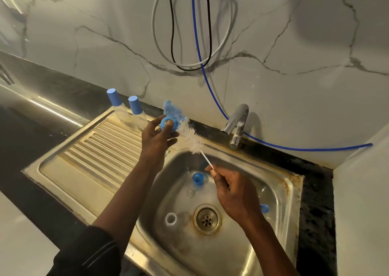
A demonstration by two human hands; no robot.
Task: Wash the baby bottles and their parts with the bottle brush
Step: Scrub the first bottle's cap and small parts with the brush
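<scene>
Scrubbing over the sink (pixel 237 252) so drips fall in: left hand (pixel 156 141) pinches a blue bottle ring (pixel 167 125) steady, right hand (pixel 233 193) grips the bottle brush (pixel 190 135) by its handle, bristles apparently threaded through the ring.

Drainboard (pixel 94 155): open ribs in front; two capped bottles (pixel 117 107) (pixel 136 113) at rear edge.
Basin (pixel 280 191): blue cap (pixel 199 179), white ring (pixel 171 219), blue part (pixel 264 208) around drain (pixel 207 219).
Rear rim: tap (pixel 236 126), blue hose (pixel 294 148).
Right: wall (pixel 362 191) close beside basin.
</scene>
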